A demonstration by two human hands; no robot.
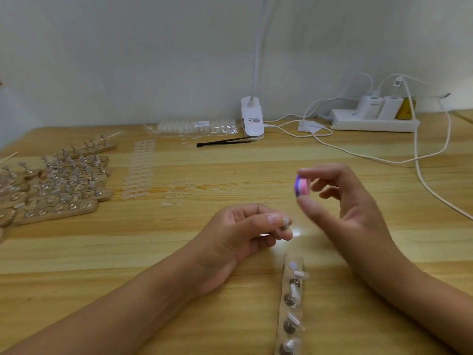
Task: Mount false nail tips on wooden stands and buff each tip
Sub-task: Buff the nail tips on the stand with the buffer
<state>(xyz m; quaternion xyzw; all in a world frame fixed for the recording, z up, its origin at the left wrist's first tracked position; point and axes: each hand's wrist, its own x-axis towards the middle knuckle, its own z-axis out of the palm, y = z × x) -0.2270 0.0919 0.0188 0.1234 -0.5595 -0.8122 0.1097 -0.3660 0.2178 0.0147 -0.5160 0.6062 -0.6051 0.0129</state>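
My left hand (245, 231) pinches a small metal holder with a clear nail tip (284, 222) on it, low over the table's middle. Just to its upper right, my right hand (343, 201) pinches a small purple-and-pink buffer block (302, 185) between thumb and forefinger, a little above the tip and apart from it. In front of me a wooden stand (290, 303) lies lengthwise with several metal holders and clear tips on it. Rows of loose clear tips (139, 170) lie on the table at centre left.
Several wooden stands (56, 185) with mounted tips crowd the left side. A bag of tips (197, 127), black tweezers (222, 142) and a white clip lamp (252, 119) sit at the back. A power strip (373, 120) with chargers and white cables (419, 160) occupies the back right.
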